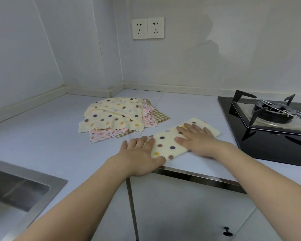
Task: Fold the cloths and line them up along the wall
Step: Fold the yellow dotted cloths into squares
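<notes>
Folded dotted cloth [170,141] lies as long strip near front edge of worktop [42,129], left of stove [274,122]. My left hand [142,153] flat on its near-left end, fingers straight. My right hand [196,138] flat on its middle, fingers spread. Unfolded cloth pile [118,117] farther back, near wall corner

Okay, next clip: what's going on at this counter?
A person is folding cloths on a kitchen counter. Both hands press flat on a dotted cloth folded into a long strip near the front edge: the left hand at its near end, the right hand across the middle. A pile of unfolded cloths waits behind it. Nothing is lined up along the wall yet.
</notes>
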Demonstrator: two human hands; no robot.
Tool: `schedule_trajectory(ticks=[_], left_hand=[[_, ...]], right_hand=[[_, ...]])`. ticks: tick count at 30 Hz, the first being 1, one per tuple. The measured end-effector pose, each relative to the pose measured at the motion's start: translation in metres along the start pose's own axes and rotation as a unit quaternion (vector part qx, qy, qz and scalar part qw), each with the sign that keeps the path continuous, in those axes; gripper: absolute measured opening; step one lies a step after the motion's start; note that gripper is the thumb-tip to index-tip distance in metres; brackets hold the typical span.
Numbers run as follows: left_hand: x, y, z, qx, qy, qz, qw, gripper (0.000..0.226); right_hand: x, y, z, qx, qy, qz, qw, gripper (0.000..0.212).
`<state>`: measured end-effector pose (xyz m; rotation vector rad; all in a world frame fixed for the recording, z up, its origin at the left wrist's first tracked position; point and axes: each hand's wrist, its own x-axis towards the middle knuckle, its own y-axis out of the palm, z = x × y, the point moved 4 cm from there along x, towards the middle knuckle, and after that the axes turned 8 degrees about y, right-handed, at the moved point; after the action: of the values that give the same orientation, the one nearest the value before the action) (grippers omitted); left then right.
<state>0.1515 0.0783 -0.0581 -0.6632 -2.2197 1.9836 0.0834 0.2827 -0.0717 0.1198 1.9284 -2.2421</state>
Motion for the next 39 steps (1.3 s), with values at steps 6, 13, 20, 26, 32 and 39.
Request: schedule_trajectory(ticks=[6,13,20,26,32,39], left_hand=[[-0.037,0.000,0.014,0.058,0.049,-0.051,0.996,0.084],[-0.039,-0.013,0.016,0.099,0.069,-0.157,0.980,0.040],[-0.029,-0.025,0.022,-0.030,0.090,-0.115,0.989,0.061],[-0.002,-0.034,0.030,-0.266,0.102,-0.090,0.954,0.029],[0.049,-0.049,-0.006,-0.475,0.100,-0.132,0.865,0.013],[0.117,-0.041,-0.028,-0.281,-0.011,-0.226,0.933,0.033]], right_hand=[[-0.038,-0.002,0.018,0.064,-0.128,-0.225,0.964,0.040],[-0.108,0.018,0.074,-0.045,-0.278,-0.276,0.919,0.030],[-0.116,-0.003,0.046,0.266,-0.168,-0.213,0.925,0.026],[-0.109,-0.010,0.026,0.405,-0.106,-0.142,0.897,0.010],[-0.074,-0.026,-0.002,0.446,-0.009,-0.165,0.879,0.012],[-0.022,-0.032,-0.044,0.319,0.104,-0.223,0.915,0.009]])
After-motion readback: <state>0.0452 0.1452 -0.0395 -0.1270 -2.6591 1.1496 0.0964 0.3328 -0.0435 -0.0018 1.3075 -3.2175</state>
